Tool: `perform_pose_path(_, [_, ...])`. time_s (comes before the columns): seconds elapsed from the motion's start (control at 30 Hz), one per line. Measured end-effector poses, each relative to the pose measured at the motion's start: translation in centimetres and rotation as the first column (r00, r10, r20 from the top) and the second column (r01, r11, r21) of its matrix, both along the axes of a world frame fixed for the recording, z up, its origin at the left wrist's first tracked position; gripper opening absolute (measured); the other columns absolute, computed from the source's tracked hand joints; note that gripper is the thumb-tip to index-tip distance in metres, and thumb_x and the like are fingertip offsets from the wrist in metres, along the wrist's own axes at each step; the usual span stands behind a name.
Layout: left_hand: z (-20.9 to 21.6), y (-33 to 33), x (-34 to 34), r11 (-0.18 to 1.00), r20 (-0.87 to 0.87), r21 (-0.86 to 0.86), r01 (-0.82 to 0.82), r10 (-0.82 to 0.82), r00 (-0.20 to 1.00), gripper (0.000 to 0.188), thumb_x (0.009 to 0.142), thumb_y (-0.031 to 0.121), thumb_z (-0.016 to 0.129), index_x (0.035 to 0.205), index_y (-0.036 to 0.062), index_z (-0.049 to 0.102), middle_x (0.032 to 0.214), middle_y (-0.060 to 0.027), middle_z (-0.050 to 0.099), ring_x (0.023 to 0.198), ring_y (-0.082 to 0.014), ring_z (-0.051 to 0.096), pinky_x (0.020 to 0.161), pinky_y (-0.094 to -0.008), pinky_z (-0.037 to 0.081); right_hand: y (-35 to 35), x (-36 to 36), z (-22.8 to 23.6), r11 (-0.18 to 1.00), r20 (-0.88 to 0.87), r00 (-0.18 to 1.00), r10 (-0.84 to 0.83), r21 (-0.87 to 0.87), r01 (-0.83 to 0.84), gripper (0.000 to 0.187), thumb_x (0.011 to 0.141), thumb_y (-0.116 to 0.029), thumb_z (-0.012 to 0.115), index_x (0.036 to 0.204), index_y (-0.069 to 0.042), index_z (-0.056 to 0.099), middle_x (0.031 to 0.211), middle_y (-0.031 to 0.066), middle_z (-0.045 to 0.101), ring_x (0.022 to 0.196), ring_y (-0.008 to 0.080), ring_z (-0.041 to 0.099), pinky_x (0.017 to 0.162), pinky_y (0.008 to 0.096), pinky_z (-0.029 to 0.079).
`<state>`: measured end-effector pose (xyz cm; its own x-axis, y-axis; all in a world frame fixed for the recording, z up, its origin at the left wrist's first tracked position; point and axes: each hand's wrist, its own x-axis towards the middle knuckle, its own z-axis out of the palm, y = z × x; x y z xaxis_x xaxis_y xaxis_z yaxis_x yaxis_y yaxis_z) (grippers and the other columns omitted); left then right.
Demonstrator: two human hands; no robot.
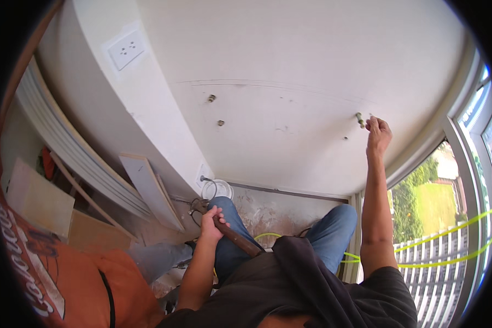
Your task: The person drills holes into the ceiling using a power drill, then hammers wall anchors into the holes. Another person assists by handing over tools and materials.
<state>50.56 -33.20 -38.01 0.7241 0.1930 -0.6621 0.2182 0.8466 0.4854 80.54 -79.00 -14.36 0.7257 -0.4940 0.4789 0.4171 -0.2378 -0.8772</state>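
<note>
My right hand (379, 135) is raised to the white wall (290, 54), its fingers pinched together. Whatever they may hold is too small to make out. Just left of those fingertips, a brass-coloured pipe fitting (360, 120) sticks out from the wall. A small round hole or stub (345, 138) sits below it. Low over my thigh, my left hand (211, 223) is wrapped round a long brown-handled tool (239, 241). Its handle slants down toward my lap, and its far end beyond the hand is hard to make out.
Two more metal pipe fittings (211, 98) protrude farther left. A white bucket (217, 189) stands in the corner by a cable. Boards (152, 188) lean at left. A person in an orange shirt (87, 273) is close on my left. Yellow-green straps (448, 257) cross the window at right.
</note>
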Motion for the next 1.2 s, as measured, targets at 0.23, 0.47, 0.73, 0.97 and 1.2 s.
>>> perform_pose_path(0.23, [0.2,-0.6,0.6,1.000,-0.021,-0.013,0.016,-0.016,1.000,0.024,0.093,0.037,0.064,0.097,0.0134,0.059,0.071,0.0019,0.055,0.056,-0.0146,0.052,0.060,-0.0406,0.044,-1.8,-2.0,2.4,0.903,-0.551,0.736,0.393,0.381,-0.198,0.032,0.096,-0.027,0.060,0.102,0.004,0.065,0.087,0.0147,0.072,0.073,0.0214,0.070,0.063,0.0330,0.050])
perform_pose_path(0.47, [0.3,-0.7,0.4,1.000,-0.028,-0.023,-0.002,0.001,1.000,0.025,0.093,0.038,0.063,0.095,0.0138,0.060,0.071,0.0032,0.055,0.056,-0.0128,0.053,0.059,-0.0382,0.043,-1.9,-2.5,2.3,0.977,-0.438,0.877,0.196,0.160,-0.138,0.026,0.094,-0.027,0.061,0.098,-0.002,0.066,0.093,0.0128,0.073,0.081,0.0204,0.072,0.067,0.0336,0.050])
perform_pose_path(0.73, [0.1,-0.5,0.5,1.000,-0.021,-0.028,0.009,-0.010,1.000,0.025,0.093,0.038,0.063,0.094,0.0138,0.059,0.071,0.0030,0.054,0.057,-0.0125,0.052,0.059,-0.0376,0.042,-1.3,-2.3,2.7,0.780,-0.510,0.646,0.568,0.584,-0.225,0.029,0.094,-0.026,0.060,0.105,0.000,0.064,0.092,0.0132,0.073,0.079,0.0206,0.071,0.064,0.0350,0.048])
perform_pose_path(0.97, [0.1,-0.6,0.5,1.000,-0.017,-0.006,0.000,0.000,1.000,0.024,0.093,0.038,0.064,0.094,0.0137,0.060,0.071,0.0028,0.054,0.057,-0.0129,0.052,0.059,-0.0377,0.043,-0.9,-3.0,3.1,0.994,-0.523,0.847,0.098,0.085,-0.062,0.029,0.092,-0.024,0.061,0.105,0.001,0.066,0.090,0.0115,0.073,0.077,0.0197,0.071,0.064,0.0344,0.050])
perform_pose_path(1.2, [-0.3,-0.5,0.5,1.000,-0.020,-0.023,-0.004,0.003,1.000,0.025,0.093,0.038,0.065,0.094,0.0138,0.060,0.072,0.0029,0.054,0.057,-0.0134,0.052,0.060,-0.0388,0.042,-0.6,-2.7,2.2,0.970,-0.569,0.792,0.222,0.209,-0.122,0.030,0.090,-0.028,0.067,0.097,0.001,0.068,0.085,0.0118,0.072,0.073,0.0197,0.070,0.064,0.0373,0.047])
